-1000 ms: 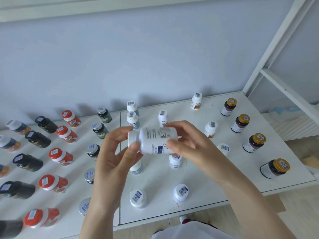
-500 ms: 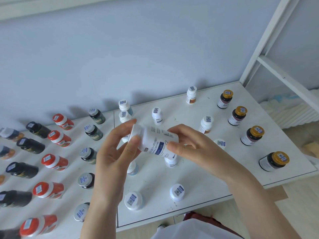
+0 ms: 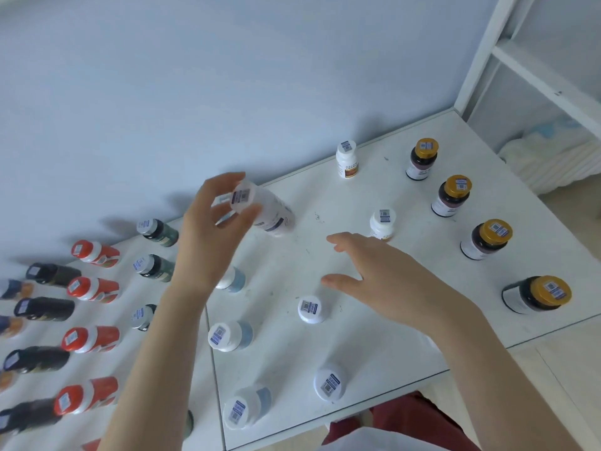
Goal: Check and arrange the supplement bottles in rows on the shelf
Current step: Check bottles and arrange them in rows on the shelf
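My left hand (image 3: 211,229) grips a white supplement bottle (image 3: 263,209) by its cap end, tilted, just above the white shelf (image 3: 374,346) near the back middle. My right hand (image 3: 383,281) hovers over the shelf with fingers spread and holds nothing. White-capped bottles stand in rows around the hands, such as one (image 3: 311,309) under the right thumb and one (image 3: 383,223) behind the right fingers. Gold-capped dark bottles (image 3: 489,239) line the right side. Red-capped bottles (image 3: 91,340) and black bottles (image 3: 44,309) fill the left.
A blue-grey wall (image 3: 227,76) rises directly behind the shelf. A white frame post (image 3: 481,53) stands at the back right corner, with white bedding (image 3: 553,157) beyond it. The shelf's front edge runs along the bottom right, with floor below.
My right hand let go of the white bottle and drew back to the right. My left hand carried the bottle up and toward the back of the shelf. The camera view shifted left.
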